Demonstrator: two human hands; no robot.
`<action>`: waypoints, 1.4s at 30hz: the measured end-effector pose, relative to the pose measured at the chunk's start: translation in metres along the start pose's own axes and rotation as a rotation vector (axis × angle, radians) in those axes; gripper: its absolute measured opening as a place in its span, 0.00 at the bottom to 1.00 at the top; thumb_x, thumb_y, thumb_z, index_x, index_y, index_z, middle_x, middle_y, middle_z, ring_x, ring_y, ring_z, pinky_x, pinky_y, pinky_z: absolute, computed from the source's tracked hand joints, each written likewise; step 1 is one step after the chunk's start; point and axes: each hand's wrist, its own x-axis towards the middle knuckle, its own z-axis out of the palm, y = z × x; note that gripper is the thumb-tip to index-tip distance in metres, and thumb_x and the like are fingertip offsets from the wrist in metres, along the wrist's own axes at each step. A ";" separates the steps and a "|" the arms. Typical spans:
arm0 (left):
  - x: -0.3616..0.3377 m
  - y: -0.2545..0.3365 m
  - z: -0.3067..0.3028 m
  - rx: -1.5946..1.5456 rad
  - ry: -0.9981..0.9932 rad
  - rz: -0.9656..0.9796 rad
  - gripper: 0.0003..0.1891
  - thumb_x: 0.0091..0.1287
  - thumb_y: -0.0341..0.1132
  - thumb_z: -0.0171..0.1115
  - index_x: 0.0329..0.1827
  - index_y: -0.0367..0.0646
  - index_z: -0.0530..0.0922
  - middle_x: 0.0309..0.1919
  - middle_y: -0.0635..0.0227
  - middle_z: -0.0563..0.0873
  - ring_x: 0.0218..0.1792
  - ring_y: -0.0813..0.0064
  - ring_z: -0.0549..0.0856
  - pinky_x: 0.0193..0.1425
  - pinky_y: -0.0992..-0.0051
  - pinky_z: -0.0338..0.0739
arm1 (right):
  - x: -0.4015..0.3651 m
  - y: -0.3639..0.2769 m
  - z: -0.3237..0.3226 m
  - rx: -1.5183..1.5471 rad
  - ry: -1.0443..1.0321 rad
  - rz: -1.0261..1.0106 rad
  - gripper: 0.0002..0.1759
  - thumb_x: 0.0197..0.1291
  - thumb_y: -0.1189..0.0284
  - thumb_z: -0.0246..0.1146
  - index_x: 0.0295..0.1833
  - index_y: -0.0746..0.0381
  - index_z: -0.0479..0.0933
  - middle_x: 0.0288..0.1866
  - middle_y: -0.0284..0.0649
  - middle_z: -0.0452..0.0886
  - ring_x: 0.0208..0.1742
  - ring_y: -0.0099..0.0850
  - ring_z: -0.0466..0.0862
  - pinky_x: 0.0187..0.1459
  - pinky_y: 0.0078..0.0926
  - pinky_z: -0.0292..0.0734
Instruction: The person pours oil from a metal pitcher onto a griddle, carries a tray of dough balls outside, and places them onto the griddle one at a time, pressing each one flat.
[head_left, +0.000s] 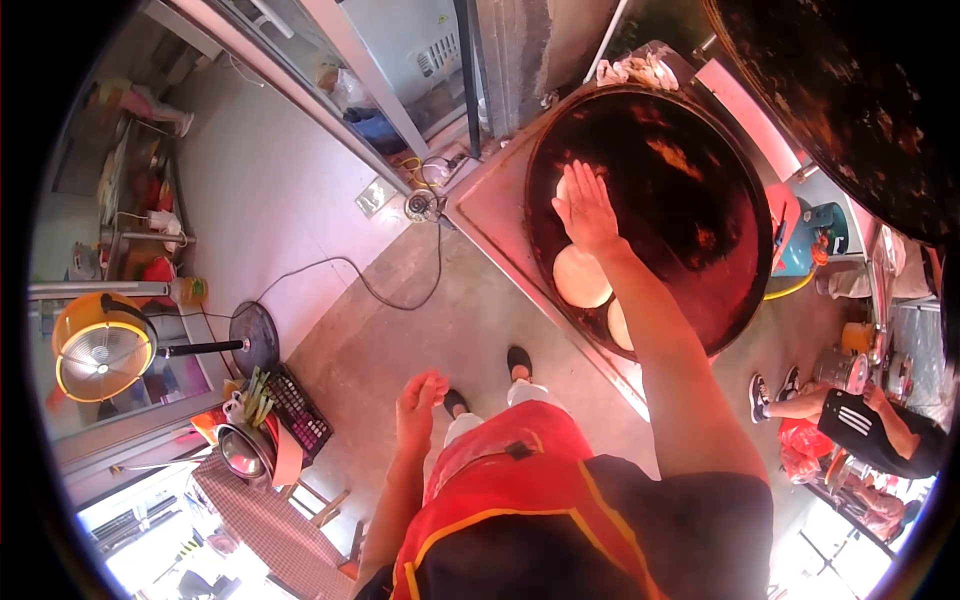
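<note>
Head camera: I have the right arm stretched out, its hand (587, 208) flat and open, palm down over a pale dough round (563, 187) at the edge of the black pan (690, 250). Two more rounds (582, 277) lie nearer the body. The left hand (418, 392) hangs half-curled, apart from the pan; I cannot tell if it is fully closed.
</note>
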 end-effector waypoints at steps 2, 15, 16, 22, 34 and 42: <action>0.001 0.003 -0.001 0.020 0.002 -0.013 0.14 0.70 0.37 0.52 0.50 0.35 0.76 0.41 0.63 0.84 0.41 0.78 0.81 0.46 0.79 0.74 | 0.000 0.000 0.009 -0.055 -0.034 0.016 0.34 0.65 0.54 0.49 0.69 0.66 0.58 0.70 0.51 0.61 0.72 0.42 0.59 0.70 0.42 0.50; -0.001 0.016 -0.006 0.066 0.009 0.012 0.14 0.70 0.37 0.52 0.49 0.35 0.76 0.40 0.64 0.84 0.39 0.78 0.81 0.45 0.79 0.74 | -0.009 -0.011 0.012 0.001 -0.169 -0.014 0.36 0.67 0.50 0.42 0.71 0.65 0.55 0.73 0.49 0.55 0.75 0.41 0.53 0.72 0.43 0.44; 0.000 0.019 -0.005 0.057 0.010 0.010 0.14 0.70 0.38 0.52 0.49 0.35 0.77 0.40 0.65 0.84 0.39 0.78 0.81 0.45 0.79 0.74 | -0.007 -0.006 0.011 -0.010 -0.163 0.037 0.36 0.67 0.50 0.41 0.71 0.65 0.54 0.73 0.50 0.54 0.75 0.42 0.52 0.72 0.43 0.43; -0.005 0.011 -0.013 0.055 0.028 0.024 0.14 0.70 0.38 0.53 0.49 0.37 0.77 0.39 0.66 0.84 0.39 0.78 0.81 0.45 0.79 0.74 | -0.011 0.006 0.000 0.000 -0.279 0.133 0.36 0.69 0.51 0.38 0.73 0.65 0.47 0.74 0.51 0.49 0.75 0.45 0.48 0.73 0.43 0.38; -0.027 -0.008 -0.030 -0.013 0.077 0.012 0.14 0.70 0.37 0.53 0.49 0.37 0.76 0.39 0.66 0.84 0.39 0.79 0.81 0.46 0.79 0.74 | -0.024 -0.043 0.002 0.103 -0.302 0.037 0.35 0.68 0.53 0.42 0.72 0.64 0.50 0.74 0.49 0.51 0.75 0.42 0.50 0.73 0.42 0.40; -0.077 -0.053 -0.102 -0.119 0.146 0.044 0.14 0.70 0.36 0.53 0.50 0.36 0.76 0.40 0.66 0.83 0.40 0.78 0.81 0.46 0.79 0.74 | -0.042 -0.184 -0.111 0.646 0.072 0.207 0.18 0.65 0.68 0.51 0.56 0.66 0.71 0.54 0.51 0.74 0.56 0.47 0.73 0.58 0.39 0.65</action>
